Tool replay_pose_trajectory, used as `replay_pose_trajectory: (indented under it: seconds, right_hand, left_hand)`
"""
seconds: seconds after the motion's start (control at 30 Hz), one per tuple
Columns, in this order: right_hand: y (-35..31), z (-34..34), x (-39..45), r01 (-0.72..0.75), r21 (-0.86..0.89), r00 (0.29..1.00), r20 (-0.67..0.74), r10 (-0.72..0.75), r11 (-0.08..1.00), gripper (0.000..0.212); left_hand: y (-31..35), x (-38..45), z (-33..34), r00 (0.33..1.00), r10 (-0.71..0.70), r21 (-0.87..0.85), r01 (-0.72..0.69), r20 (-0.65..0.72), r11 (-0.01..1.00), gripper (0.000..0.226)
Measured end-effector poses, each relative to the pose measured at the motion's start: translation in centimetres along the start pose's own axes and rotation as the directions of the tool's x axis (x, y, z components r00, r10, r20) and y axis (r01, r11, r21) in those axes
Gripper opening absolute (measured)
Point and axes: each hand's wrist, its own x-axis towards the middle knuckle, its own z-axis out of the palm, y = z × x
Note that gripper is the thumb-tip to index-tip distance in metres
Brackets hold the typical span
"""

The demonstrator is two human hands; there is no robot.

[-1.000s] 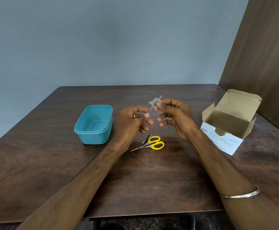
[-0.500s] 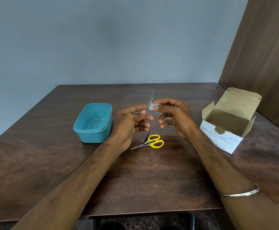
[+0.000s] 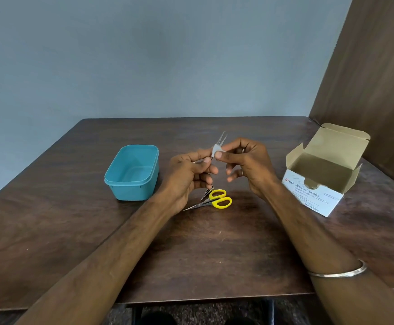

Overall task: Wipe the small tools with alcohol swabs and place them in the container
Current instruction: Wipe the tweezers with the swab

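**Tweezers point to one o'clock, away from the tub**

We pinch the tweezers [image 3: 221, 140] low in our left hand [image 3: 186, 174]. Our right hand [image 3: 247, 165] pinches the swab [image 3: 215, 150] round them. They are held above the table; the tub [image 3: 132, 172] lies at nine o'clock, nearer our left hand.

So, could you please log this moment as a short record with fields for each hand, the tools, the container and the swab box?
left hand: holds tweezers by their lower end
right hand: pinches swab round the tweezers
scissors: yellow handles, lying on table
other tool: dark, beside scissors, partly hidden
container: teal, open, nothing seen inside
swab box: lid open, on the right
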Motion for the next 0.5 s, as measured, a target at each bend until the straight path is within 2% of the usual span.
replay_pose_trajectory:
  seconds: [0.1,0.3,0.5]
  right_hand:
    - [0.03,-0.14,0.10,0.001,0.027,1.000,-0.030,0.000,1.000,0.016]
    - [-0.01,0.15,-0.05,-0.015,-0.022,0.999,0.037,0.015,1.000,0.016]
    - [-0.09,-0.32,0.07,0.009,0.030,0.999,-0.054,-0.007,1.000,0.016]
  left_hand:
    - [0.03,-0.02,0.02,1.000,0.007,0.019,-0.007,0.002,1.000,0.029]
    - [0.02,0.00,-0.04,1.000,0.014,0.037,-0.014,-0.001,0.999,0.028]
    - [-0.09,-0.14,0.00,1.000,0.013,0.068,-0.014,0.010,0.998,0.029]
